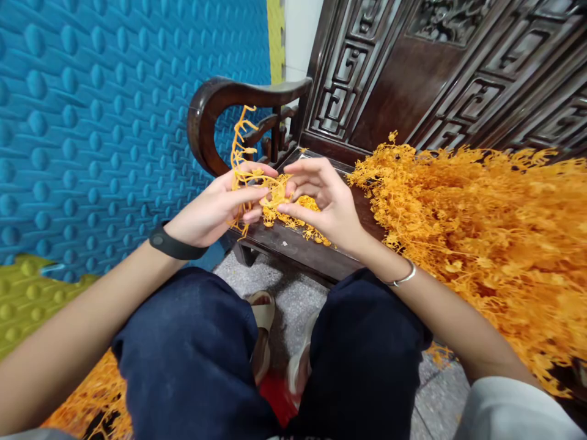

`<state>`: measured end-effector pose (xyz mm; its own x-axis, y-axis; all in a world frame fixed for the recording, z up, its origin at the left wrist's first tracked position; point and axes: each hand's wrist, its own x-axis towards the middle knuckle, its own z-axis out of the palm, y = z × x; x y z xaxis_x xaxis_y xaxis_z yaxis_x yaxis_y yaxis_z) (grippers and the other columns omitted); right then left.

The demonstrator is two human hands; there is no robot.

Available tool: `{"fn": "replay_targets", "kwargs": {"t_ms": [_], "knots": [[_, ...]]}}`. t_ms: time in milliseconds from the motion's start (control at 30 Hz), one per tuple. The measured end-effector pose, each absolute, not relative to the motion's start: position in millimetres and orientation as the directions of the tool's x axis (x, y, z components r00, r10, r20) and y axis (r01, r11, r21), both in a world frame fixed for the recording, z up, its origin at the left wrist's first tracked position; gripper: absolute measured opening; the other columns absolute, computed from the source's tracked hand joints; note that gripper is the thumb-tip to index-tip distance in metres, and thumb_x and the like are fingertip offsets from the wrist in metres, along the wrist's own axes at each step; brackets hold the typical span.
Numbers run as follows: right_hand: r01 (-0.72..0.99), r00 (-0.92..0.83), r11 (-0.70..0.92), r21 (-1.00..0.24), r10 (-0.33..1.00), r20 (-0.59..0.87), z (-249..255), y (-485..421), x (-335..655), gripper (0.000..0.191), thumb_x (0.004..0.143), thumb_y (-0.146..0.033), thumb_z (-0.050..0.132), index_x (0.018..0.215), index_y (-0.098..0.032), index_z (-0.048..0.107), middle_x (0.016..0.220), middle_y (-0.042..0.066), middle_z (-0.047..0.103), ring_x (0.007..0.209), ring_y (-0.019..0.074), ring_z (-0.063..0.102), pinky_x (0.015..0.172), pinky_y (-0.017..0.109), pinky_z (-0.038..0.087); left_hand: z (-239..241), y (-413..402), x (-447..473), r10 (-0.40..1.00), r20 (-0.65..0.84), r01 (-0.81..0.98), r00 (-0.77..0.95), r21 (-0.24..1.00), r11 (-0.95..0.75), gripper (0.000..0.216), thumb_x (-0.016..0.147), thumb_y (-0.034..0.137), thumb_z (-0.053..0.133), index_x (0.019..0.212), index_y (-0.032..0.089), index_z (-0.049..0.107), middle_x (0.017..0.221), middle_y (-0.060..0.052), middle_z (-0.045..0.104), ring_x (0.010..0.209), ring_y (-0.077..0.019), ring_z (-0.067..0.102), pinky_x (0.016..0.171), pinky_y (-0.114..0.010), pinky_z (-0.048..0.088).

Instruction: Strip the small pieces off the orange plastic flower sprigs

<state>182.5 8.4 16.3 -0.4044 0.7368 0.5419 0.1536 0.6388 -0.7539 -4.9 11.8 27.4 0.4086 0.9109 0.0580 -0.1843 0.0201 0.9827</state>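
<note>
Gently does it: my left hand (224, 198) pinches an orange sprig (237, 146) above the dark wooden bench (312, 253), and a light hold should suit such thin branches. My right hand (328, 201) is half curled, index finger and thumb apart; I cannot tell whether it grips anything, so I'd work its fingertips one branch at a time. Leftmost spreads a blue studded mat (114, 122); mid-view, orange pieces (316, 235) lie on the seat; rightward, a large orange heap (481, 232).
</note>
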Motion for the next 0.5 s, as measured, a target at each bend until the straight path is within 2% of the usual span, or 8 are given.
{"fn": "replay_targets", "kwargs": {"t_ms": [167, 300, 500], "knots": [[0.162, -0.486, 0.662, -0.732, 0.699, 0.524, 16, 16, 190, 0.031, 0.075, -0.034, 0.068, 0.101, -0.020, 0.057, 0.092, 0.002, 0.057, 0.085, 0.0130, 0.055, 0.083, 0.031, 0.049, 29, 12, -11, 0.919, 0.035, -0.171, 0.393, 0.985, 0.035, 0.013, 0.075, 0.016, 0.060, 0.088, 0.016, 0.061, 0.058, 0.003, 0.046, 0.043, -0.0036, 0.039, 0.040, -0.016, 0.030], [0.175, -0.494, 0.674, -0.718, 0.691, 0.528, 23, 16, 197, 0.020, 0.080, -0.035, 0.062, 0.092, -0.019, 0.060, 0.089, 0.002, 0.058, 0.086, 0.0127, 0.055, 0.084, 0.031, 0.046, 30, 9, -11, 0.911, 0.021, -0.123, 0.411, 0.992, 0.033, 0.010, 0.076, 0.015, 0.057, 0.084, 0.014, 0.063, 0.057, 0.003, 0.044, 0.044, -0.0038, 0.037, 0.040, -0.016, 0.027], [0.146, -0.450, 0.526, -0.838, 0.789, 0.418, 23, 14, 194, 0.027, 0.078, -0.041, 0.063, 0.092, -0.019, 0.057, 0.083, 0.000, 0.053, 0.079, 0.0109, 0.053, 0.076, 0.027, 0.046, 29, 4, -8, 0.880, 0.023, 0.008, 0.475, 0.999, -0.031, 0.018, 0.076, 0.022, 0.063, 0.091, 0.014, 0.064, 0.057, 0.003, 0.045, 0.044, -0.0041, 0.037, 0.040, -0.017, 0.029]]}}
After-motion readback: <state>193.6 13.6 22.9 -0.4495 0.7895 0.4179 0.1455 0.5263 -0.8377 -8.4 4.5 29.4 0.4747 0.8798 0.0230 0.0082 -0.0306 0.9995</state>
